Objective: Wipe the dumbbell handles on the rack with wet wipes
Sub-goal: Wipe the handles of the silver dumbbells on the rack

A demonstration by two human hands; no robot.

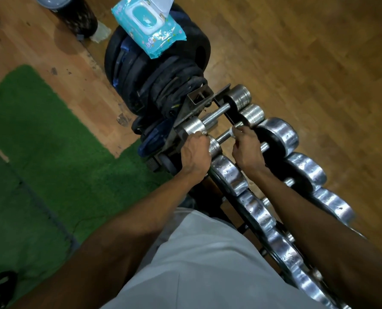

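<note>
In the head view, the right hand (248, 146) is pinching a wet wipe (232, 132) around the second dumbbell handle (224, 137) on the rack (199, 101); the left hand (195, 152) is gripping that dumbbell's near head (214, 144). Judging by position, most handles nearer the person are still awaiting wiping.

The dark metal rack (186, 112) carries a row of chrome dumbbells (274, 134), standing on the wooden floor (297, 52).

The rack (186, 112) runs from near right to far centre, dumbbells (227, 175) lying across it side by side. Plates (154, 70) stack beyond its far end, with the wipes pack (148, 25) on top. A bin (74, 12) stands far left. A mat (36, 141) lies left of the rack.
</note>
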